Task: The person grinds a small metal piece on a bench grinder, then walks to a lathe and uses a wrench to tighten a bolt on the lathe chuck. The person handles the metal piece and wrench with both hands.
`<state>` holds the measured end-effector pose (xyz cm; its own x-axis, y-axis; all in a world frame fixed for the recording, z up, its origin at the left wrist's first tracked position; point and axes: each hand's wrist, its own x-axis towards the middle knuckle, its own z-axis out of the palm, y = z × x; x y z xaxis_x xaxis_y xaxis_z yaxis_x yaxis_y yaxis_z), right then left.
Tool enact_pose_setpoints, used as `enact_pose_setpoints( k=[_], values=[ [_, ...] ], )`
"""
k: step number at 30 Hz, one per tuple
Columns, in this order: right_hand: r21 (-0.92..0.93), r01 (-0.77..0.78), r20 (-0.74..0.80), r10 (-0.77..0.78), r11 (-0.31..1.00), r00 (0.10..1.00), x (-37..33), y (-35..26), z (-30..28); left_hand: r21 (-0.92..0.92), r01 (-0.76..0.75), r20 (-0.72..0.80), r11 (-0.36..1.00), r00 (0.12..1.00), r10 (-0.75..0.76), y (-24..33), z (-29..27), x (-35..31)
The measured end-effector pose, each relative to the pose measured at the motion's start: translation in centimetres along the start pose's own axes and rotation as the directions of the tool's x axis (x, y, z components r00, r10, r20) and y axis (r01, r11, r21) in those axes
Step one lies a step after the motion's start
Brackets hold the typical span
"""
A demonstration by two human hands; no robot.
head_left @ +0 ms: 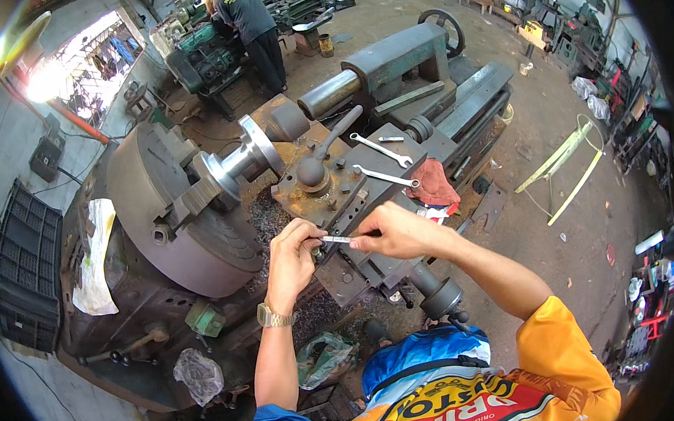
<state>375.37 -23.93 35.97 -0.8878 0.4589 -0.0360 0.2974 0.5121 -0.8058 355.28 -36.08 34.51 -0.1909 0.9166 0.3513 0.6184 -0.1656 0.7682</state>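
Over the lathe's carriage, my left hand and my right hand meet at a short, slim silver metal piece. The fingers of each hand are pinched at one of its ends; its exact kind is too small to tell. Just beyond my hands stands the rusty tool post with its ball-ended clamping lever. Two spanners, a farther one and a nearer one, lie on the flat plate to its right. A red cloth is bunched beside them.
To the left, the big lathe chuck grips a shiny turned workpiece. The tailstock stands at the far side. A crank handle juts out near my right forearm. Metal chips lie below the workpiece. Another person stands at a green machine.
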Motion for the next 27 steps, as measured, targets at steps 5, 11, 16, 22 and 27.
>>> enact_pose_setpoints(
  k=[5,11,16,22,27],
  values=[
    [0.382,-0.284,0.229,0.208,0.879,0.951,-0.8,0.6,1.4,0.097,-0.086,0.003,0.992,0.996,0.086,0.2,0.3,-0.7],
    [0.596,-0.395,0.452,0.114,0.7,0.884,-0.5,1.1,1.3,0.168,-0.103,0.05,0.98,0.994,0.095,1.8,3.3,-1.9],
    [0.642,-0.503,0.565,0.086,0.579,0.821,0.4,1.7,1.4,0.315,-0.049,-0.144,0.948,0.985,0.099,1.6,5.6,-1.5],
    [0.704,-0.414,0.418,0.135,0.577,0.898,-0.6,1.1,2.5,0.308,-0.067,-0.21,0.949,0.968,0.136,1.2,6.1,-0.9],
    [0.876,-0.423,0.382,0.201,0.23,0.902,-2.0,-0.7,5.6,0.183,-0.144,-0.153,0.973,0.973,0.173,0.4,5.0,-0.6]
  ],
)
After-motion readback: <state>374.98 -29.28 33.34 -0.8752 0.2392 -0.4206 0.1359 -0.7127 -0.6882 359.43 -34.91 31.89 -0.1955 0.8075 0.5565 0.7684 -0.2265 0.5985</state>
